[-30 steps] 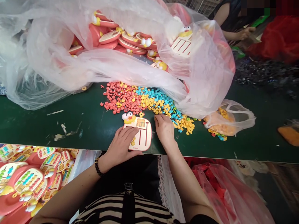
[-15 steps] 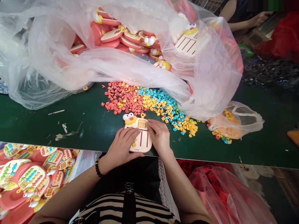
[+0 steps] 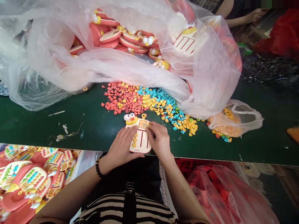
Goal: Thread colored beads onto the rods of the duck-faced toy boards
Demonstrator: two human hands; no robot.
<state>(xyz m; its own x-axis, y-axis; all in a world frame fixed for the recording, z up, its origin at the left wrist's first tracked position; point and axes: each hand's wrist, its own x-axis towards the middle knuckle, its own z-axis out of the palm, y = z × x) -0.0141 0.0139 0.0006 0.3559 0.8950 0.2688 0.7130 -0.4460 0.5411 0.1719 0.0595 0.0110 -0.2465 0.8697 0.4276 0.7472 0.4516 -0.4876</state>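
Observation:
A small cream and pink toy abacus board (image 3: 140, 137) with a yellow duck head lies on the green table (image 3: 70, 124) near its front edge. My left hand (image 3: 122, 146) rests flat on the board's left side, fingers stretched out, pressing it down. My right hand (image 3: 160, 140) sits at the board's right edge with fingers curled together over a rod; what it pinches is too small to name. Yellow beads (image 3: 134, 140) show on the board's left rod. Just behind lies a heap of loose red, yellow and blue beads (image 3: 144, 101).
A large clear plastic bag (image 3: 116, 62) of toy boards fills the back of the table. A small bag of orange beads (image 3: 233, 123) lies at right. Finished boards (image 3: 28, 177) sit in a bin lower left. Another person's arm (image 3: 238, 15) is at top right.
My right hand has come back from the bead heap to the board's right edge. More yellow beads now show on the left rod. My left hand stays on the board.

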